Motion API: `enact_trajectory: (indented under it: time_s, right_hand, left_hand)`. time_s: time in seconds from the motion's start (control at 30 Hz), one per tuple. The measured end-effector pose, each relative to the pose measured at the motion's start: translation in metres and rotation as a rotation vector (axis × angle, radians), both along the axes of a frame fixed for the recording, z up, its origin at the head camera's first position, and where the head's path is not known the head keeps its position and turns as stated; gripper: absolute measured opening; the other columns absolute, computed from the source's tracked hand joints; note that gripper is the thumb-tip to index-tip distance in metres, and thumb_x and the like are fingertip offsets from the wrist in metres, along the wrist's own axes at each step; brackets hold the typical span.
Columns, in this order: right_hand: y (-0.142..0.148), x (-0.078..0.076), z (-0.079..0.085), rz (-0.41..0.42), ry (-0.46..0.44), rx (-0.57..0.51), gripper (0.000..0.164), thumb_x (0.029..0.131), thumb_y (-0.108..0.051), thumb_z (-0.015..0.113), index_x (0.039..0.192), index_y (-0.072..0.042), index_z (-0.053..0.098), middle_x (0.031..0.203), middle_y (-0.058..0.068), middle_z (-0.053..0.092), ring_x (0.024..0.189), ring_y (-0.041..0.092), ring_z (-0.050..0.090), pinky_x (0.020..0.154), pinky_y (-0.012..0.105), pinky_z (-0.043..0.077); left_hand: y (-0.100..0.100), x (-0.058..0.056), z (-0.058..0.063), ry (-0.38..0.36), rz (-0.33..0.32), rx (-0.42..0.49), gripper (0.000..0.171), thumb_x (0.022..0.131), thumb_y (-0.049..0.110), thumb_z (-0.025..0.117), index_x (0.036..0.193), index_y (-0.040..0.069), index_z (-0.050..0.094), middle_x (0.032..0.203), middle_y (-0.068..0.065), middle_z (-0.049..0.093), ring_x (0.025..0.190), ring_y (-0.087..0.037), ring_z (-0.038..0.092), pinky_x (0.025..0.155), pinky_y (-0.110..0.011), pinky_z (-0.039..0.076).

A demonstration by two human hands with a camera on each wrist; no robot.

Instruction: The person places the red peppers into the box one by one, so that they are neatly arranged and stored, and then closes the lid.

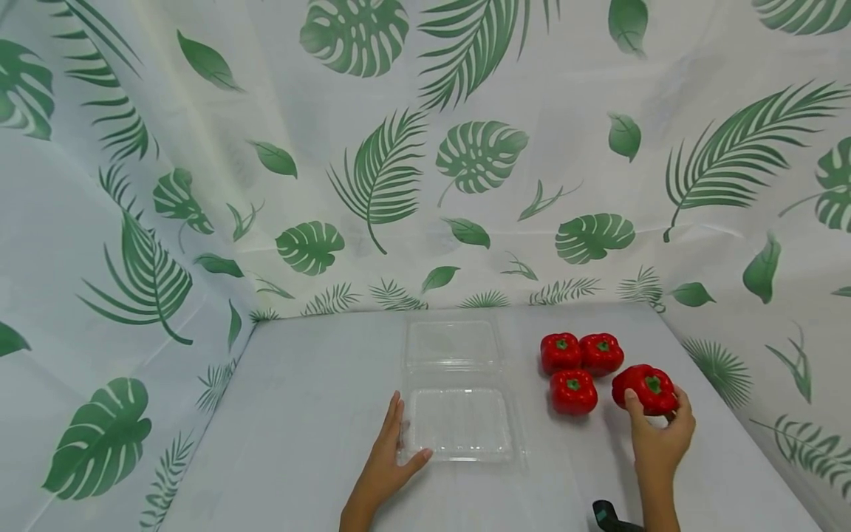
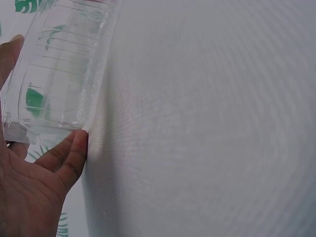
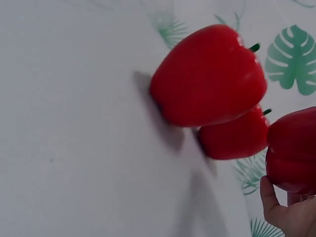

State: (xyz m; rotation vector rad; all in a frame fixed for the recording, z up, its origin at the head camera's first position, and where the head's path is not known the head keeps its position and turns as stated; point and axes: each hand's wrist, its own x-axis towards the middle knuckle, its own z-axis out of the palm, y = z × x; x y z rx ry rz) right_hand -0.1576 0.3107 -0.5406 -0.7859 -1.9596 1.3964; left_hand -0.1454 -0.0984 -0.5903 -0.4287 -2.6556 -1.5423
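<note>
My right hand (image 1: 661, 440) grips a red bell pepper (image 1: 643, 390) between thumb and fingers. In the right wrist view that bell pepper (image 3: 294, 150) is raised off the table, with shadow on the cloth below. Three more red bell peppers stand grouped to its left, one at the front (image 1: 573, 392), two behind it (image 1: 561, 352). A clear plastic clamshell box (image 1: 459, 425) lies unfolded in the middle, its lid (image 1: 452, 346) at the back. My left hand (image 1: 387, 454) rests against the box's left side, fingers straight and thumb at the front left corner.
A white cloth (image 1: 299, 414) covers the table. Leaf-printed curtains (image 1: 399, 170) rise at the back and along both sides. A black strap-like piece (image 1: 613, 516) shows beside the right wrist at the front edge of the head view.
</note>
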Motion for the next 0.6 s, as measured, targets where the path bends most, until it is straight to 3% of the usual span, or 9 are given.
enact_trajectory:
  time_s: [0.13, 0.23, 0.4, 0.5, 0.6]
  right_hand:
    - [-0.002, 0.000, 0.011, 0.044, 0.148, -0.104, 0.072, 0.091, -0.021, 0.069, 0.149, -0.023, 0.027, 0.154, 0.004, 0.035, 0.144, 0.017, 0.031, 0.115, 0.043, 0.036]
    - [-0.003, -0.001, 0.021, 0.069, 0.236, -0.184, 0.075, 0.089, -0.016, 0.072, 0.147, -0.025, 0.026, 0.153, 0.002, 0.035, 0.143, 0.016, 0.032, 0.111, 0.028, 0.040]
    - [-0.012, -0.003, 0.041, 0.124, 0.346, -0.421, 0.073, 0.088, -0.012, 0.072, 0.144, -0.027, 0.027, 0.151, -0.003, 0.034, 0.139, 0.015, 0.032, 0.079, 0.010, 0.054]
    - [-0.018, -0.005, 0.052, 0.155, 0.409, -0.570, 0.069, 0.089, -0.011, 0.069, 0.143, -0.028, 0.029, 0.150, -0.005, 0.034, 0.137, 0.013, 0.031, 0.073, 0.012, 0.057]
    - [-0.028, -0.008, 0.064, 0.205, 0.489, -0.706, 0.063, 0.092, -0.017, 0.066, 0.143, -0.029, 0.031, 0.148, -0.004, 0.036, 0.136, 0.013, 0.033, 0.076, 0.022, 0.060]
  left_hand:
    - [0.000, 0.000, -0.001, -0.012, 0.004, 0.008, 0.096, 0.086, 0.041, 0.072, 0.156, 0.005, 0.017, 0.166, -0.010, 0.006, 0.137, -0.040, 0.043, 0.101, -0.050, 0.050]
    - [0.000, 0.000, -0.001, -0.012, 0.003, 0.003, 0.096, 0.086, 0.042, 0.072, 0.156, 0.005, 0.017, 0.166, -0.009, 0.006, 0.137, -0.039, 0.044, 0.101, -0.050, 0.050]
    - [0.000, 0.000, 0.000, -0.002, 0.001, 0.009, 0.096, 0.086, 0.042, 0.073, 0.156, 0.005, 0.017, 0.166, -0.010, 0.006, 0.135, -0.039, 0.047, 0.100, -0.050, 0.051]
    - [0.000, 0.001, 0.000, 0.000, 0.001, 0.009, 0.096, 0.086, 0.042, 0.073, 0.156, 0.005, 0.017, 0.166, -0.010, 0.006, 0.136, -0.039, 0.046, 0.100, -0.050, 0.051]
    - [-0.001, 0.000, 0.000, 0.002, 0.001, 0.004, 0.097, 0.086, 0.043, 0.072, 0.156, 0.005, 0.017, 0.166, -0.009, 0.007, 0.136, -0.039, 0.046, 0.100, -0.049, 0.051]
